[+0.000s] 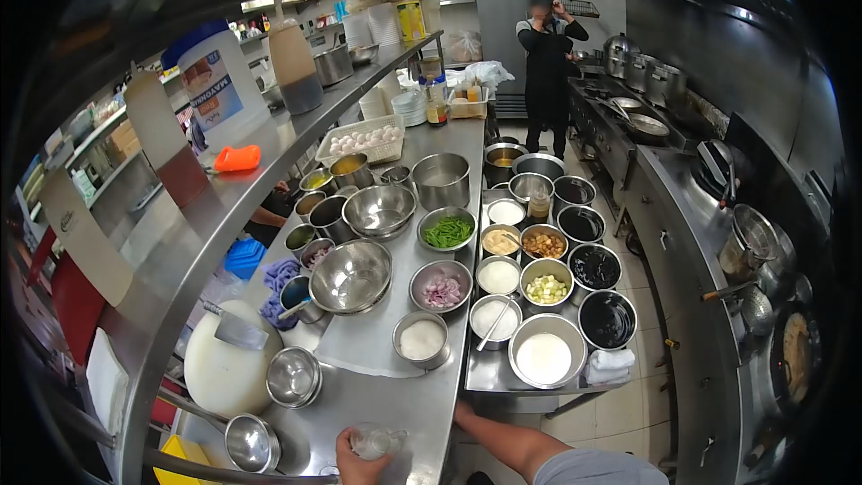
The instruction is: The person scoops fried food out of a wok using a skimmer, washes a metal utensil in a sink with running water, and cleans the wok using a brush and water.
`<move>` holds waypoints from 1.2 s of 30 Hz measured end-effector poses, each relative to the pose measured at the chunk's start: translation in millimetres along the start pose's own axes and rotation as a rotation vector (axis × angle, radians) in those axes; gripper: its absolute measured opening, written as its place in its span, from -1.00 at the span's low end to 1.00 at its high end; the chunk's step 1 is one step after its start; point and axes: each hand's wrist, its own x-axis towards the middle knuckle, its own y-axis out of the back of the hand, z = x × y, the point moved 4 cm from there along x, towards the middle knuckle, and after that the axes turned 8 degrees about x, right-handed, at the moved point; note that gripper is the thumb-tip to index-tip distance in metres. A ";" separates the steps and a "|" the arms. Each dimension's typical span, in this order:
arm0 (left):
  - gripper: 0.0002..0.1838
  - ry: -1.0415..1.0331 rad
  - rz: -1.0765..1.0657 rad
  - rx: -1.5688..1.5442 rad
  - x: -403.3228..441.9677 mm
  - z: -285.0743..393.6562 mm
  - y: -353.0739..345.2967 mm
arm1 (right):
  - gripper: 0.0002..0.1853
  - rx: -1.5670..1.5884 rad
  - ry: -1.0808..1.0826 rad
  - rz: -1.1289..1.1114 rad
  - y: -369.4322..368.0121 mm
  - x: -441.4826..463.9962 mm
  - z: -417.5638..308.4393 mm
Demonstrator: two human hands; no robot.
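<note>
At the bottom of the view my left hand [361,462] is closed around a small clear cup [377,440] at the steel counter's near end. My right arm reaches in from the lower right. Only part of my right hand [463,412] shows at the counter's edge, and its fingers are hidden. Farther along stands a metal bowl of white granules [421,339]. Beyond it are a bowl of sliced onions [441,291] and a bowl of cut green vegetables [447,233]. Small steel bowls [294,376] sit left of my left hand.
A cleaver [237,329] lies on a round white board [215,368]. Right of the counter, a lower steel table [485,380] holds several ingredient containers. Overhead on the left runs a shelf [260,157] with bottles. A stove [620,94] lines the right wall, and a person [548,81] stands at the back.
</note>
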 end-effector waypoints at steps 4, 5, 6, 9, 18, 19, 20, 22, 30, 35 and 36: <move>-0.17 0.161 -0.058 0.053 -4.4 7.5 -2.0 | -0.47 0.046 0.090 0.120 -9.7 12.0 -19.9; -0.18 0.131 -0.030 0.113 -2.0 4.8 -4.5 | -0.47 0.016 0.090 0.121 -13.6 18.9 -25.2; -0.19 0.103 -0.004 0.171 -3.0 3.6 -5.6 | -0.47 -0.009 0.084 0.118 -13.5 21.5 -32.3; -0.12 0.081 -0.019 0.200 -4.6 11.9 -3.7 | -0.47 -0.044 0.079 0.124 -17.3 29.6 -35.5; 0.10 0.050 0.046 0.096 -21.5 43.7 14.7 | -0.48 -0.131 0.039 0.112 -3.1 -11.7 9.9; 0.10 0.073 0.033 0.095 -21.3 40.6 15.8 | -0.54 0.091 -0.202 0.146 -12.5 -7.5 46.0; 0.10 0.052 0.045 0.150 -17.5 38.3 16.6 | -0.59 -0.209 0.120 0.037 16.2 -46.0 -2.7; 0.10 0.023 0.041 0.256 -11.2 35.7 14.4 | -0.61 -0.093 -0.008 0.087 5.9 -48.1 41.8; 0.01 0.044 -0.035 0.338 4.7 20.2 -17.8 | -0.74 0.544 -0.248 0.128 80.0 -170.5 43.7; -0.12 0.285 0.168 0.378 -18.6 47.8 -18.6 | -0.81 0.502 -0.337 0.145 130.7 -238.1 70.5; -0.12 0.287 0.179 0.355 -27.8 62.1 -16.4 | -0.85 0.457 -0.365 0.123 144.6 -248.8 67.8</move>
